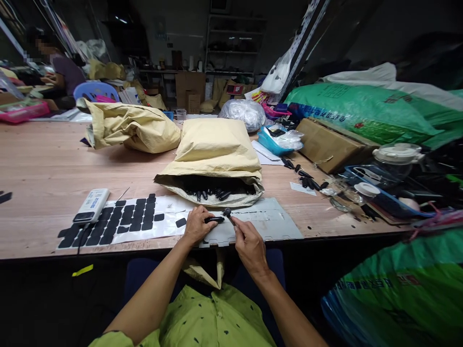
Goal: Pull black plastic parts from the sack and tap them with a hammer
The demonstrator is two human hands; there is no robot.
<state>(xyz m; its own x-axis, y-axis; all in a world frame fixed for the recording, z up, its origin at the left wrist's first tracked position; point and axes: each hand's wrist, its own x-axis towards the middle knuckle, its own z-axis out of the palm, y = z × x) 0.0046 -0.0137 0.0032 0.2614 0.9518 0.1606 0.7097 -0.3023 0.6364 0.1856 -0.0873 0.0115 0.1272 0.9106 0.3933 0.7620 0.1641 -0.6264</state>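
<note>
My left hand (197, 225) is closed on the end of a slim black plastic-looking piece (215, 219), held low over a grey board (278, 219) at the table's front edge. In my right hand (250, 245) is a thin-handled tool with a round dark head (227, 212), which looks like a small hammer. Its head is just beside and above the black piece; whether they touch I cannot tell. Right behind both hands lies a tan paper sack (220, 144), its mouth facing me, with several glossy black pieces (213, 194) inside.
Black rounded pads (135, 214) on white sheet and a white handheld device (91, 206) lie left. A second sack (133, 127) is behind. To the right are loose black pieces (307, 180), a carton (333, 142), a lidded jar (398, 161) and green bags (361, 108). A person (65, 72) sits far left.
</note>
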